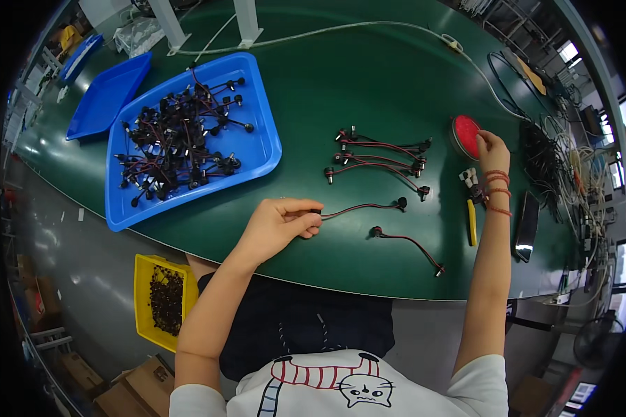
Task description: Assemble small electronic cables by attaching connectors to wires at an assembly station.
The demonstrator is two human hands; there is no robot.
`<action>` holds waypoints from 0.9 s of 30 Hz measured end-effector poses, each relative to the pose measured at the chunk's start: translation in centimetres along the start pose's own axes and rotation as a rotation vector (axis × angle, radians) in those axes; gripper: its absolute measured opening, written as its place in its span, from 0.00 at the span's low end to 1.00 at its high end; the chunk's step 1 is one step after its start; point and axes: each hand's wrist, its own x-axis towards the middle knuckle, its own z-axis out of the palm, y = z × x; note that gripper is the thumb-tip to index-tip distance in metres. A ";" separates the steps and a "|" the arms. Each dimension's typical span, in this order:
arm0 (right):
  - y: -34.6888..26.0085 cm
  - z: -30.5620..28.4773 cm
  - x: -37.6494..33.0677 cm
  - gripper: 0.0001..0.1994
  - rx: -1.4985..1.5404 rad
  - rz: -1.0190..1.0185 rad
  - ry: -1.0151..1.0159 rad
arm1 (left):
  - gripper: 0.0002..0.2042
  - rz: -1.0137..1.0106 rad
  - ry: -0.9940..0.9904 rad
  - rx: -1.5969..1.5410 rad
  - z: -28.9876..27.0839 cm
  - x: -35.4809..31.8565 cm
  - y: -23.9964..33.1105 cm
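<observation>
Between the thumb and fingers of my left hand [282, 226] is one end of a short red-and-black cable [362, 206]; its other black plug rests on the green table. My right hand [492, 149] reaches to the rim of a round tin with a red inside [465, 133], its fingers bent together; whether they pinch anything is hidden. Just below that hand lie yellow-handled cutters [472, 219]. A loose cable [410, 240] lies nearer me, and several more cables [382, 156] lie side by side farther off.
A blue tray [266, 142] heaped with cables stands at the left, an emptier blue tray [94, 115] beyond it. Below the table edge is a yellow bin [144, 295] of small dark bits. A black bundle of wires [542, 156] lies at the far right.
</observation>
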 end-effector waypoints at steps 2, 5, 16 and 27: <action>1.1 0.9 0.8 0.10 -0.048 0.019 -0.093 | 0.11 0.003 0.008 -0.007 -0.3 0.0 0.0; 1.6 1.5 1.5 0.10 -0.018 0.058 -0.268 | 0.11 0.011 0.038 -0.187 -0.7 0.0 -0.1; 0.4 0.8 1.8 0.11 0.010 0.119 -0.142 | 0.11 0.042 0.006 -0.237 0.6 0.3 -0.3; -13.5 -3.5 -5.9 0.09 0.843 -0.065 -0.354 | 0.11 0.046 0.002 -0.401 0.1 0.5 -0.7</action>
